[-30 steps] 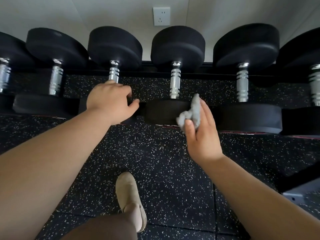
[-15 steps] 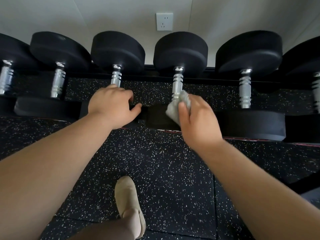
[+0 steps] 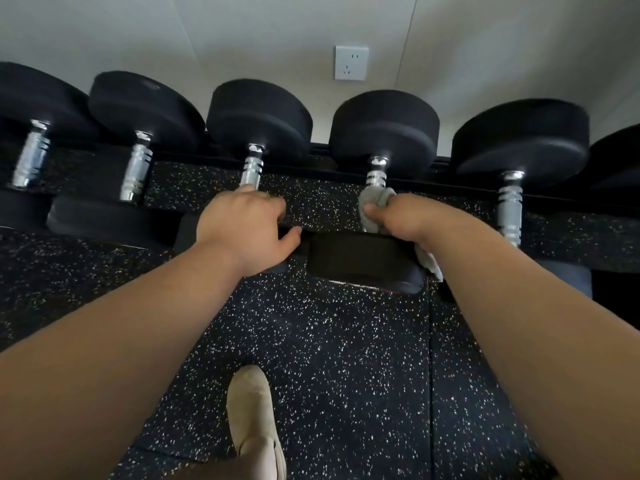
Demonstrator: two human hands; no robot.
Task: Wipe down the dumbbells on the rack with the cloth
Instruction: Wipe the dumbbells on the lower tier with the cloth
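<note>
Right hand (image 3: pixel 412 220): fingers curled round the grey cloth (image 3: pixel 372 202), holding it against the handle of the fourth dumbbell (image 3: pixel 382 129) from the left.
Cloth: bunched on that handle, one end hanging below the wrist.
Left hand (image 3: pixel 242 230): curled over the near end of the third dumbbell (image 3: pixel 258 116), gripping it.
Rack (image 3: pixel 320 157): carries the dumbbells in a row along the wall.
Floor (image 3: pixel 346 341): speckled black, with a beige shoe (image 3: pixel 252 410) on it.

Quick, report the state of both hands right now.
Left hand: closed, fingers curled over the near head of a black chrome-handled dumbbell.
Right hand: closed, gripping the crumpled grey cloth around the neighbouring dumbbell's chrome handle.
</note>
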